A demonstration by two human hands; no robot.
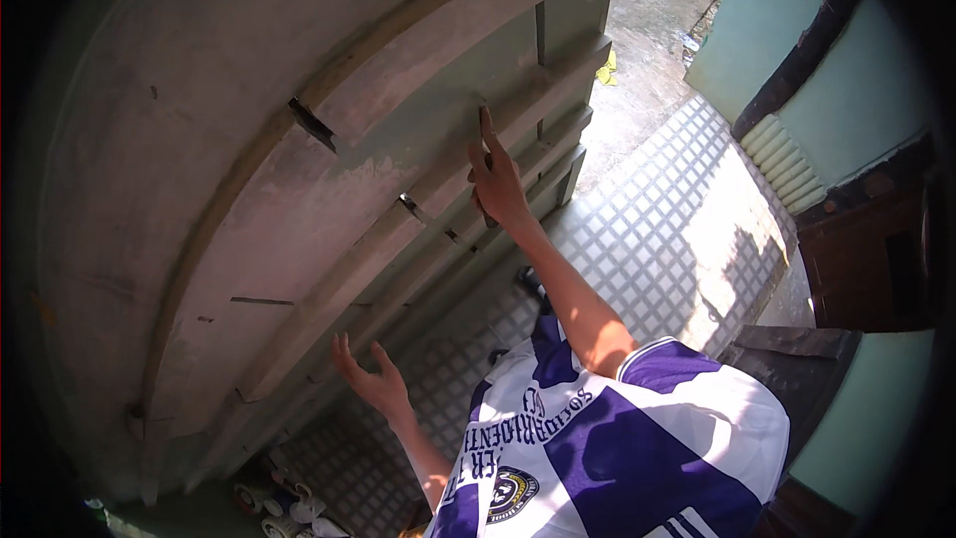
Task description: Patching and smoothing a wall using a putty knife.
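A tall, pale grey-green panelled surface (438, 125) with worn patches and dark slots rises on my left. Raised ledges (339, 289) run along it. My right hand (498, 184) is up against its upper part, the index finger stretched out along the panel near a ledge. The other fingers bend loosely, and nothing can be made out in them. Lower and nearer, my left hand (373, 379) hangs beside the lower ledges with its fingers spread and the palm bare. Whether its fingertips touch a ledge cannot be told.
Patterned tiles (647, 209) cover the floor, partly sunlit. Several round white objects (284, 508) lie near the panel's foot. To the right stand a green wall (777, 30) and a dark brown piece of furniture (866, 269). Something yellow (606, 68) lies past the panel's far edge.
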